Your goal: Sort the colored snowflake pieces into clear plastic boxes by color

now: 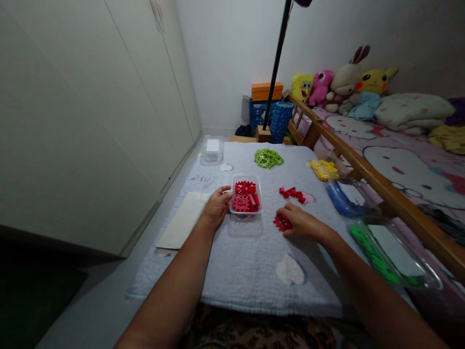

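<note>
My left hand grips the left wall of a clear plastic container, its thumb and fingers at the rim. Red interlocking plastic pieces lie inside, some notched squares and some small bars. To the right of the container, my right hand is closed on red notched plastic pieces just over the cloth; how many it holds I cannot tell. A small group of red blocks lies on the cloth beyond that hand.
Light green pieces are heaped at the far side. Boxes of yellow, blue and green pieces line the right edge beside a wooden bed rail. A clear box and a cream folder are at left.
</note>
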A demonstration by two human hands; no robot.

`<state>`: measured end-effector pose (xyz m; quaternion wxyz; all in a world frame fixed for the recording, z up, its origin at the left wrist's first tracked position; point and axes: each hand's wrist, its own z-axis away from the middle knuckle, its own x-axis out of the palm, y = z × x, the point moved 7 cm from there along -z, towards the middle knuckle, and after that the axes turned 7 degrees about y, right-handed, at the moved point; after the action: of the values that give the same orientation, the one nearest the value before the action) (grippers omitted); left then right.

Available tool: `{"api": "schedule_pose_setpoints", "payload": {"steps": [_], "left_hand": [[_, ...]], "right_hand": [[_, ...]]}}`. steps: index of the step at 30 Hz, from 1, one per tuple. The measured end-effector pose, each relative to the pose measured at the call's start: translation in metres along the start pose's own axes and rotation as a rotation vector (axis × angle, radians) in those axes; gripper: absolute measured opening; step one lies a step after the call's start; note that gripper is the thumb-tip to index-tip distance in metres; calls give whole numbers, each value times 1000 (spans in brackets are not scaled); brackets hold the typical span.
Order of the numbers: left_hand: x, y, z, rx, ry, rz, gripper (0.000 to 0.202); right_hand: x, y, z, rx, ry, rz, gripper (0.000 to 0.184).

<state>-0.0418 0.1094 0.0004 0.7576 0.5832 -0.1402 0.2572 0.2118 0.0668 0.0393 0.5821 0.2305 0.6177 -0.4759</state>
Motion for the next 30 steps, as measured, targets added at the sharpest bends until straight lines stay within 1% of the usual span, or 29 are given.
{"api": "schedule_pose_setpoints", "payload": {"steps": [2,4,9,13,16,19,23,27,30], "left_hand": [[0,0,0,2,-2,-3,46],[1,1,1,2,-4,-5,46],[1,0,1,-1,13,0,46],[1,-1,0,-2,12,-3,46],[1,-1,-1,1,7,-3,46],[0,-1,-1,2,1,-1,45],[0,-2,-2,-1,-13,12,48],[1,-2,-1,0,-15,27,49],[1,-2,-1,-4,-8,31,48]], "right_hand": [[-1,-2,0,2,25,1,40],[-5,-1,-1,3,74,-16,41],[-30,-3,-9,-28,296,-59,48],[-49,-21,-22,-87,426,-75,49],[-56,-42,-36,-122,471,-90,50],[-56,-63,-54,-135,484,-93,50],[-50,-80,-84,-97,471,-34,42],[-43,-84,-111,-55,517,-44,40],[-40,-80,-119,-66,579,-102,39]]}}
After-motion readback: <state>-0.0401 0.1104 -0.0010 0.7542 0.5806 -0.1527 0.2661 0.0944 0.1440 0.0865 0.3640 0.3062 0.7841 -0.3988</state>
